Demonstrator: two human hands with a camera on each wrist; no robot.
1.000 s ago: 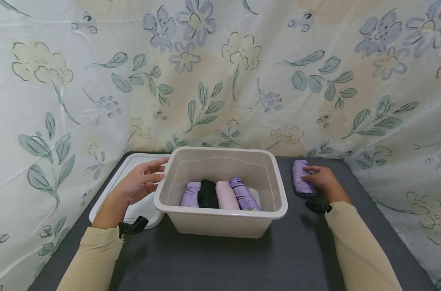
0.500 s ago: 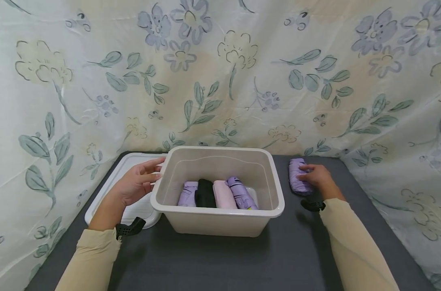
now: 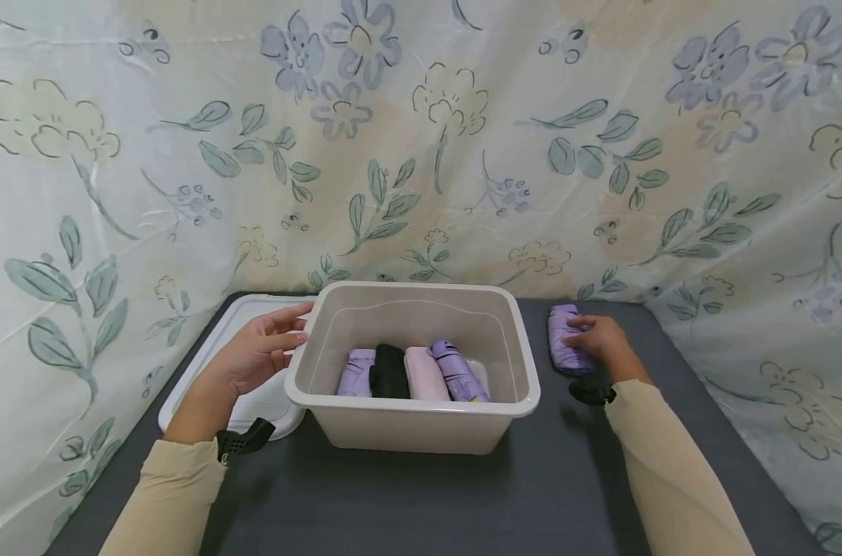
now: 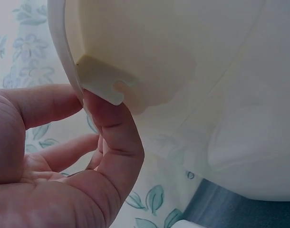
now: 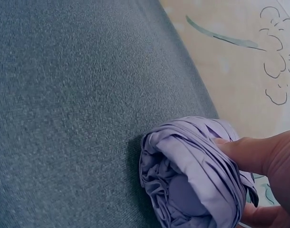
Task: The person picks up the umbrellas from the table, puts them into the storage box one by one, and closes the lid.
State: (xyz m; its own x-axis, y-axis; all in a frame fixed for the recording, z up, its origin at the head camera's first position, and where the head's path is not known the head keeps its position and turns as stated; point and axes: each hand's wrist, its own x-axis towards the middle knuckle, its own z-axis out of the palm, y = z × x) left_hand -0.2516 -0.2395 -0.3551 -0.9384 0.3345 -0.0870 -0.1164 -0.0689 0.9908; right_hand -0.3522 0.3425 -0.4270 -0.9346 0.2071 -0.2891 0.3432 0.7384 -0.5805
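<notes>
My left hand (image 3: 257, 351) grips the left rim of a beige plastic storage bin (image 3: 407, 428), thumb on one side and a finger hooked under the lip (image 4: 71, 61). Inside the bin several rolled fabric bundles stand side by side: a lilac roll (image 3: 357, 373), a black roll (image 3: 389, 373), a pink roll (image 3: 426, 374) and a leaning purple roll (image 3: 459, 373) with dark marks. Right of the bin, my right hand (image 3: 605, 344) holds a lilac rolled fabric bundle (image 3: 563, 336) at its right side. Its crumpled, hollow end (image 5: 183, 190) shows in the right wrist view.
A white lid (image 3: 271, 405) lies left of the bin, partly behind my left arm. Everything rests on a dark grey table cover (image 3: 393, 502). A floral curtain (image 3: 421, 154) rises right behind the table and along both sides.
The right hand's fingers have settled closer around the lilac bundle, which has barely moved. The left hand stays at the bin's rim; the whole view has shifted slightly.
</notes>
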